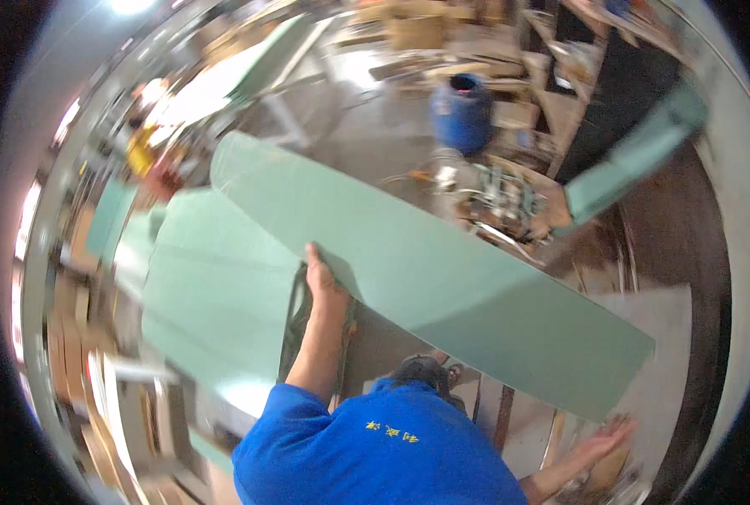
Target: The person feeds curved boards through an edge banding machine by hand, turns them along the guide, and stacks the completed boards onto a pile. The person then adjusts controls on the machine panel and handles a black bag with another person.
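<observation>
A long pale green board with a rounded far-left end slants across in front of me, down toward the right. My left hand grips its near edge, thumb on top and the other fingers hidden underneath. By the board's square right-hand corner is my right hand, palm up with fingers stretched out; whether it touches the corner I cannot tell. Beneath the board's left part lies a wider stack of green sheet, its near edge beside my left forearm.
Beyond the board stand a blue barrel and a box of scrap pieces. A green strip leans at the right. Cardboard lines the left side. A person in yellow is at the far left.
</observation>
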